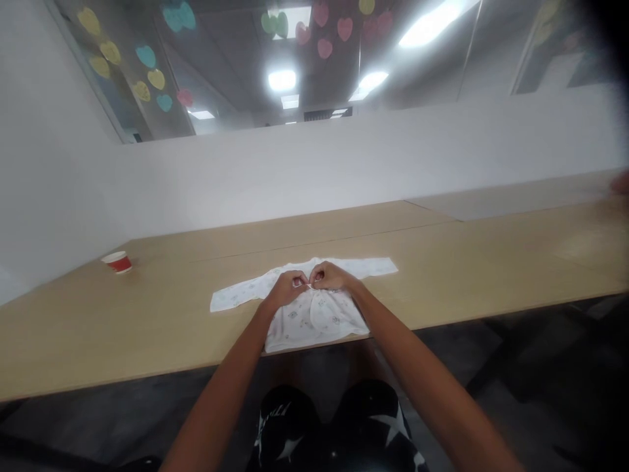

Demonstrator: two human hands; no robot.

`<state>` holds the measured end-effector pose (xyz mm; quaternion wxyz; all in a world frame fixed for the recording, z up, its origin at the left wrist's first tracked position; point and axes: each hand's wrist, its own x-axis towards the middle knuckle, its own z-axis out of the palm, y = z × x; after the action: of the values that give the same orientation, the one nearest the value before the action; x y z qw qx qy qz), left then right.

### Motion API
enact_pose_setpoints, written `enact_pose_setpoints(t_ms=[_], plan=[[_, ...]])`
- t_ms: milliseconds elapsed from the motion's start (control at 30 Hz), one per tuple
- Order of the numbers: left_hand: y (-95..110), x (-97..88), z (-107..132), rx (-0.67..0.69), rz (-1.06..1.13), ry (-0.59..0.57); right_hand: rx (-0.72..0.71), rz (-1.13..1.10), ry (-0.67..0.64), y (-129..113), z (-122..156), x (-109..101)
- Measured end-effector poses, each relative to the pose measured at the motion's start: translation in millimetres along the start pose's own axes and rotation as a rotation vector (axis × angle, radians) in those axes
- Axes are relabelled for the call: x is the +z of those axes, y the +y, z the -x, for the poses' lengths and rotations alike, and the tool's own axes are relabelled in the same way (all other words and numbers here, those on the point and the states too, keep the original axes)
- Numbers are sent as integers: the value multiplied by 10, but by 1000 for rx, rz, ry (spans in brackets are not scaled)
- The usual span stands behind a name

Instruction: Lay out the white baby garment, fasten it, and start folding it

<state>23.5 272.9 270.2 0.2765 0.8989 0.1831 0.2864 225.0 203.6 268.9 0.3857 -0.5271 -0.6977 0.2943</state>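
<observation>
A small white long-sleeved baby shirt (304,321) with a faint print lies spread flat on the table, its sleeves out to both sides and its lower edge at the table's front edge. My left hand (289,286) pinches the shirt's fabric at the middle of the front, thumb and finger together. Right beside it my right hand (330,275) pinches too, and the fingertips of both hands nearly meet. A thin white edge or strip of cloth shows between them; whether it is a tie or a seam, I cannot tell.
On the left of the wooden table (171,334) stands a red and white paper cup (118,262). A white wall (246,177) rises behind, with heart-shaped notes on the glass above. Part of another person's hand (620,182) shows at the far right edge.
</observation>
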Motion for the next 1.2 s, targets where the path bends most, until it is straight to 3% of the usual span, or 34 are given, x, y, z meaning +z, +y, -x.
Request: enact_pose_setpoints(t_ms=[667,1200], plan=[[-88,-7,24,-18,-30,49,-84,8,3,-63,-1,49],[-28,-37,36,3,-68,6,-141,45,69,-33,-17,79]])
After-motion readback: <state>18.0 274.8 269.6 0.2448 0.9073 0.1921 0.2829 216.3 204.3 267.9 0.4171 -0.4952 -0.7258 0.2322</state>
